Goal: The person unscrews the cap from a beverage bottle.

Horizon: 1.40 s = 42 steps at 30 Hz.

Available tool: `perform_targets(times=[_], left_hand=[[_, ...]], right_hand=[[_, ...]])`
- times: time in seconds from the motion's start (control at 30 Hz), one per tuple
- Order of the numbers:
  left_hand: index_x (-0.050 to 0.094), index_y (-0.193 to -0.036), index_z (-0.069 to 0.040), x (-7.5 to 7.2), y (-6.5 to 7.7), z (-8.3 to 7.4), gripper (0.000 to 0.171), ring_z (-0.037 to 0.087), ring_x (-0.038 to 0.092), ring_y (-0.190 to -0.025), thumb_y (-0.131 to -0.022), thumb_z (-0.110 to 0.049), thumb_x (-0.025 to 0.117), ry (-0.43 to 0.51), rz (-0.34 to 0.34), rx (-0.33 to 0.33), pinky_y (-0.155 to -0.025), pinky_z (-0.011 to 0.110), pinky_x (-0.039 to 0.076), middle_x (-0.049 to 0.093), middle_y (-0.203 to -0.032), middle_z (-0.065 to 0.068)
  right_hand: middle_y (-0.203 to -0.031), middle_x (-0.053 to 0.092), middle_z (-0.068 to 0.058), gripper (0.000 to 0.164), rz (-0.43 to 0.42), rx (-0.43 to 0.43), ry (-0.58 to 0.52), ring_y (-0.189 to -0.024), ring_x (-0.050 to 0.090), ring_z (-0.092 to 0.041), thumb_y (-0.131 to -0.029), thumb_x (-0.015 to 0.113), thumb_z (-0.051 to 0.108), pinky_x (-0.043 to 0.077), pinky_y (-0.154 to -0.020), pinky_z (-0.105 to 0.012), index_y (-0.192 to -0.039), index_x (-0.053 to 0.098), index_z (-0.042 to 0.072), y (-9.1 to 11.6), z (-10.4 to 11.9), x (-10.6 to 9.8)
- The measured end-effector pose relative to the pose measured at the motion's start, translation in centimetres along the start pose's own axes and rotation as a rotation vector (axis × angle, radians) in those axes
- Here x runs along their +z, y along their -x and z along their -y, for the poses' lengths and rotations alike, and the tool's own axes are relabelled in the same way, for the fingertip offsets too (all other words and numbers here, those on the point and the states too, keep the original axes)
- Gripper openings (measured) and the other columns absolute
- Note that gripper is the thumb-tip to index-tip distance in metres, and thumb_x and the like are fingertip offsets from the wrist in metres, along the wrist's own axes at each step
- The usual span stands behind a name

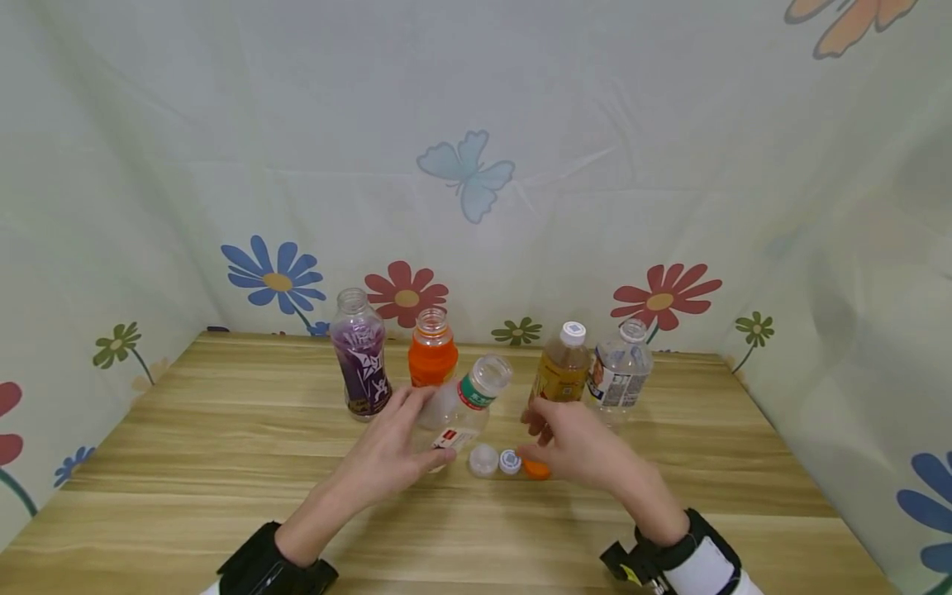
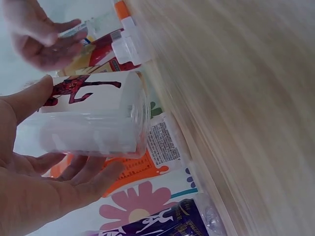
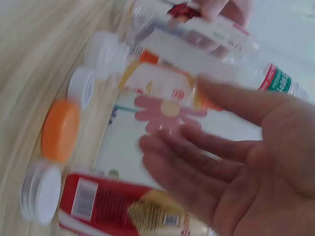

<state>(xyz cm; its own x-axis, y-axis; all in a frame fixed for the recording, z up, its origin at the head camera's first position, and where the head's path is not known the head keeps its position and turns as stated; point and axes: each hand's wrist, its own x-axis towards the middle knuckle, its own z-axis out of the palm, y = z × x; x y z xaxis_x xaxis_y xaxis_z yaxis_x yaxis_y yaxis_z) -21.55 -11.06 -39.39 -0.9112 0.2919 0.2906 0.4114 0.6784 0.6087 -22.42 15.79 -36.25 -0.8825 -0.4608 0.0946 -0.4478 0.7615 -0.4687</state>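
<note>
My left hand (image 1: 394, 446) grips a clear bottle (image 1: 446, 417) with a green and red neck band. The bottle leans to the right, raised off the table in the left wrist view. My right hand (image 1: 576, 438) is empty, its fingers loosely bent with a gap to the thumb, just above the row of caps. From left to right that row has a translucent cap (image 1: 483, 460), a small white cap (image 1: 509, 461) and an orange cap (image 1: 537, 470). Another white cap (image 3: 42, 191) appears in the right wrist view; my right hand hides it in the head view.
Behind my hands stand a purple-labelled bottle (image 1: 362, 359), an orange bottle (image 1: 433, 355), an amber bottle (image 1: 563, 368) with a white cap on, and a clear labelled bottle (image 1: 621, 372). A flowered cloth (image 1: 461, 248) hangs beyond the wooden table (image 1: 245, 430).
</note>
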Motion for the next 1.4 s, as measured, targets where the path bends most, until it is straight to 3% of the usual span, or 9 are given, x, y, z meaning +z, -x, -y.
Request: perform_targets(times=[0.07,0.2,0.37,0.57,1.07,1.23,1.4], left_hand=[[0.05,-0.138,-0.01,0.0,0.0,-0.1,0.077,0.017,0.053,-0.11,-0.074,-0.032,0.088,0.004,-0.001,0.012,-0.095,0.035,0.043,0.049,-0.126,-0.001],[0.051,-0.137,-0.01,-0.1,0.2,-0.3,0.077,0.015,0.052,-0.11,-0.074,-0.032,0.088,0.007,-0.003,0.044,-0.095,0.033,0.043,0.05,-0.124,-0.003],[0.052,-0.135,-0.009,0.0,0.3,-0.5,0.075,0.014,0.052,-0.111,-0.074,-0.032,0.088,0.017,-0.001,0.07,-0.096,0.032,0.042,0.05,-0.124,-0.003],[0.049,-0.139,-0.009,0.2,0.5,-0.8,0.076,0.013,0.053,-0.109,-0.077,-0.035,0.085,0.039,0.044,0.072,-0.095,0.032,0.043,0.05,-0.121,-0.005],[0.04,-0.146,-0.011,0.5,0.6,-0.9,0.084,0.013,0.051,-0.115,-0.078,-0.031,0.085,0.083,0.042,0.113,-0.096,0.031,0.043,0.046,-0.126,-0.003],[0.037,-0.149,-0.013,0.5,0.5,-0.9,0.089,0.021,0.052,-0.116,-0.077,-0.028,0.087,0.089,0.024,0.081,-0.096,0.035,0.043,0.045,-0.128,0.001],[0.037,-0.149,-0.011,0.5,0.5,-0.9,0.091,0.028,0.052,-0.117,-0.075,-0.028,0.088,0.046,0.016,0.065,-0.098,0.041,0.041,0.046,-0.13,0.007]], right_hand=[[-0.099,0.062,0.0,0.039,-0.023,-0.07,-0.126,-0.088,0.064,-0.019,-0.086,0.078,0.028,0.051,-0.07,-0.025,-0.114,0.061,0.006,-0.1,0.4,0.3],[-0.119,0.058,-0.004,0.059,-0.061,-0.131,-0.346,-0.105,0.062,-0.026,-0.087,0.077,0.032,0.052,-0.08,-0.033,-0.133,0.05,0.009,-0.4,1.2,1.2],[-0.123,0.056,0.0,0.063,-0.109,-0.195,-0.47,-0.111,0.059,-0.023,-0.086,0.078,0.025,0.051,-0.084,-0.034,-0.138,0.044,0.015,-0.7,1.8,2.3],[-0.129,0.053,0.007,0.068,-0.134,-0.192,-0.516,-0.116,0.057,-0.019,-0.085,0.078,0.027,0.051,-0.083,-0.028,-0.14,0.039,0.019,-0.6,2.5,2.8],[-0.131,0.051,0.0,0.063,-0.27,-0.289,-0.532,-0.119,0.056,-0.022,-0.085,0.077,0.008,0.049,-0.087,-0.028,-0.139,0.046,0.011,-0.3,3.1,3.1],[-0.129,0.051,0.002,0.059,-0.365,-0.305,-0.502,-0.117,0.056,-0.02,-0.086,0.076,0.009,0.049,-0.087,-0.027,-0.138,0.048,0.013,-0.4,2.7,2.8],[-0.126,0.051,0.001,0.053,-0.401,-0.313,-0.478,-0.118,0.056,-0.02,-0.089,0.074,0.01,0.047,-0.089,-0.027,-0.136,0.049,0.011,-0.7,2.2,2.8]])
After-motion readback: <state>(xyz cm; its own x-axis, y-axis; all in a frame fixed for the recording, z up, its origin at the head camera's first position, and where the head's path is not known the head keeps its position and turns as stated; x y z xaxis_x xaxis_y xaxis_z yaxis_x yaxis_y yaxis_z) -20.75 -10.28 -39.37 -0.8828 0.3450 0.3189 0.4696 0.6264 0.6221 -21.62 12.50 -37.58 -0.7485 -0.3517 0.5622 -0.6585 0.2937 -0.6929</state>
